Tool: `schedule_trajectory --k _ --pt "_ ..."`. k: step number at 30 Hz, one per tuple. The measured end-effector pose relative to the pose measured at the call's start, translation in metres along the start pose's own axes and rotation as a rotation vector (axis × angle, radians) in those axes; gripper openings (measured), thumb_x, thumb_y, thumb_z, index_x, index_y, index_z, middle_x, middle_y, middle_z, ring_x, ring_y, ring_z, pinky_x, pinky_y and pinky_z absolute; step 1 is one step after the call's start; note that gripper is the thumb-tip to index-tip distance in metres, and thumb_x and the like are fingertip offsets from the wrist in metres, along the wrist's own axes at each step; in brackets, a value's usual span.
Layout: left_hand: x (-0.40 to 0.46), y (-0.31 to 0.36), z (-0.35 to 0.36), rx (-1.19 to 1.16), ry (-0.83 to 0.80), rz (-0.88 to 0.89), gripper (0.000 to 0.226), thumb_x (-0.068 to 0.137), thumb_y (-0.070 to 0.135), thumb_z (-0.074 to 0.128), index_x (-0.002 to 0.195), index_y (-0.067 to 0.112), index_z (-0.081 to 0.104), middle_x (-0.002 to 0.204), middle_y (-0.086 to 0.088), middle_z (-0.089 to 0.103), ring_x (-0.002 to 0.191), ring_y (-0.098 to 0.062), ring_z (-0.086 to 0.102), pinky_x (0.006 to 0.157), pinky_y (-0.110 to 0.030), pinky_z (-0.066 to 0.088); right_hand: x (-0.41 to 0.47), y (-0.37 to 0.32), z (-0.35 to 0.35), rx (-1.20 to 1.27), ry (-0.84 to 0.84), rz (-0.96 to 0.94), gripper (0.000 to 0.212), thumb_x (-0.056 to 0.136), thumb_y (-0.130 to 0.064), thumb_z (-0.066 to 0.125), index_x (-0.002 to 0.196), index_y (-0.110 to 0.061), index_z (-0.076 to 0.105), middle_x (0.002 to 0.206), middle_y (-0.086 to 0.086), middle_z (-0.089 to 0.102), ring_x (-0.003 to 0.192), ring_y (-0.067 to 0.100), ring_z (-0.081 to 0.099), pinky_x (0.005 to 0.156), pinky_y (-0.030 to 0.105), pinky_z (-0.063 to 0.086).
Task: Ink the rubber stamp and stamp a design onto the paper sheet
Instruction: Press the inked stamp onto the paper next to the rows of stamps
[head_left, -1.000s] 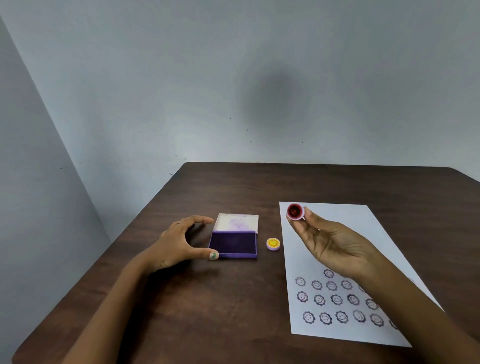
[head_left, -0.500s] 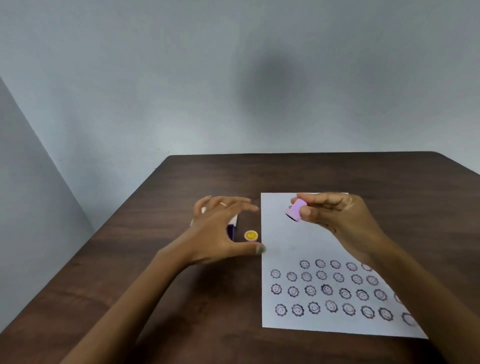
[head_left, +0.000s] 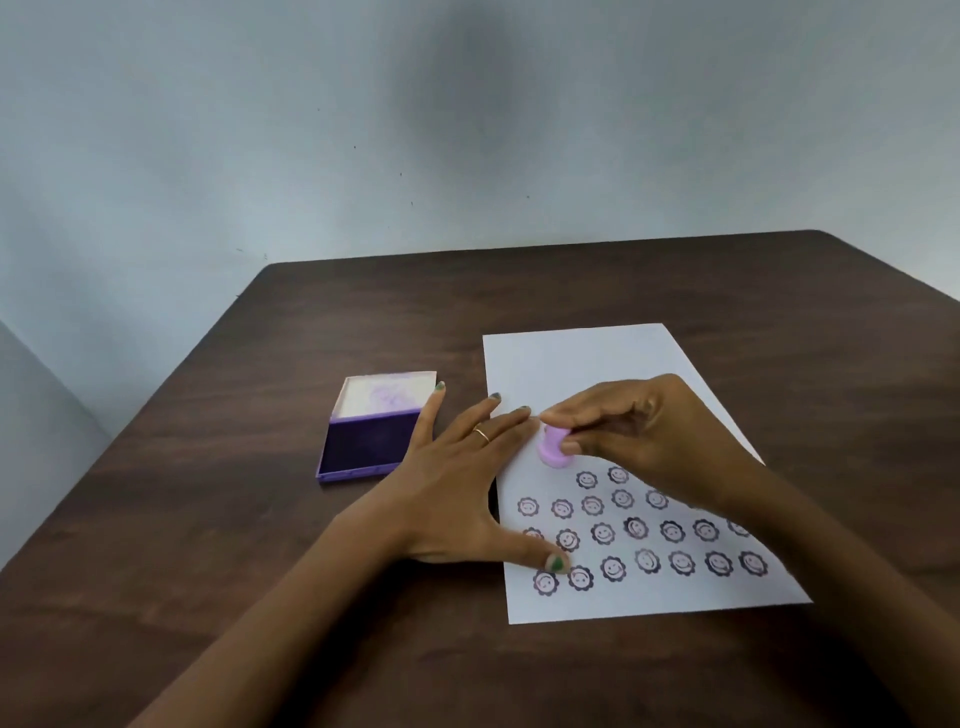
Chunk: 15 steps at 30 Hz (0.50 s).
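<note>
right grip (head_left: 623, 436) pinches pink stamp (head_left: 551, 451) | near-upright, face on paper sheet (head_left: 582, 364) | left grip (head_left: 457, 499) spread flat

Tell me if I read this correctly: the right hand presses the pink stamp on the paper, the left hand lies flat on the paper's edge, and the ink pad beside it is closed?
Not quite. The head view shows the ink pad open, with its lid folded back. The rest holds: the right hand presses the pink stamp on the paper, and the left hand lies flat on its edge.
</note>
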<state>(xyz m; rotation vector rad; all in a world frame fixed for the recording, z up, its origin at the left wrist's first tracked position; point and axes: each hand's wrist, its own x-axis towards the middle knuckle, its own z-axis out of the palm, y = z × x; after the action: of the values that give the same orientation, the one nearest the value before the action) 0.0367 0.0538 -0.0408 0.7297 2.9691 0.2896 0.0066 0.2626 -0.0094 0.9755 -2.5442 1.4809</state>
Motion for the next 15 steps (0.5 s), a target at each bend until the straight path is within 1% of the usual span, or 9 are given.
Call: schedule_trajectory --k 3,6,9,13,15 --pt "-0.0008 0.0001 -0.0005 0.008 -0.013 0.012 0.116 0.057 0.092 0.038 0.15 0.032 0.0 0.159 0.016 -0.002 0.136 0.007 -0.024 0.104 -0.037 -0.035 -0.0072 0.0036 -0.0015 -0.025 0.013 0.021 0.026 0.072 -0.01 0.073 0.096 -0.02 0.071 0.097 -0.003 0.074 0.088 0.0 0.068 0.081 0.013 0.053" --pt "-0.0004 -0.0003 -0.0014 0.012 -0.008 0.018 0.115 0.059 0.091 0.038 0.15 0.032 0.0 0.159 0.015 -0.001 0.137 0.005 -0.022 0.103 -0.036 -0.036 -0.0088 0.0056 -0.0022 -0.04 0.004 0.052 0.027 0.071 -0.009 0.074 0.095 -0.021 0.071 0.096 -0.008 0.072 0.089 -0.002 0.067 0.081 0.01 0.051" --pt "-0.0003 -0.0003 -0.0018 0.01 -0.008 0.017 0.115 0.058 0.091 0.037 0.15 0.032 0.0 0.159 0.014 -0.001 0.136 0.005 -0.022 0.103 -0.036 -0.035 -0.0088 0.0047 -0.0003 -0.067 -0.015 0.044 0.029 0.071 -0.01 0.073 0.098 -0.021 0.069 0.094 -0.013 0.07 0.09 -0.004 0.065 0.079 0.007 0.049" --pt "0.0001 0.0002 -0.002 0.006 -0.015 0.013 0.115 0.057 0.092 0.035 0.149 0.033 -0.001 0.159 0.014 -0.001 0.136 0.005 -0.022 0.103 -0.037 -0.036 -0.0088 0.005 0.0001 -0.071 -0.016 0.051 0.028 0.071 -0.011 0.073 0.098 -0.018 0.07 0.096 -0.008 0.071 0.09 0.0 0.066 0.081 0.009 0.05" --pt "0.0003 0.0004 -0.0024 0.001 -0.024 0.012 0.115 0.057 0.091 0.036 0.149 0.033 -0.001 0.159 0.014 -0.002 0.133 0.007 -0.024 0.103 -0.036 -0.035 -0.0089 0.0044 0.0007 -0.077 -0.023 0.048 0.029 0.071 -0.012 0.072 0.099 -0.022 0.068 0.096 -0.012 0.069 0.092 -0.002 0.065 0.08 0.006 0.049"
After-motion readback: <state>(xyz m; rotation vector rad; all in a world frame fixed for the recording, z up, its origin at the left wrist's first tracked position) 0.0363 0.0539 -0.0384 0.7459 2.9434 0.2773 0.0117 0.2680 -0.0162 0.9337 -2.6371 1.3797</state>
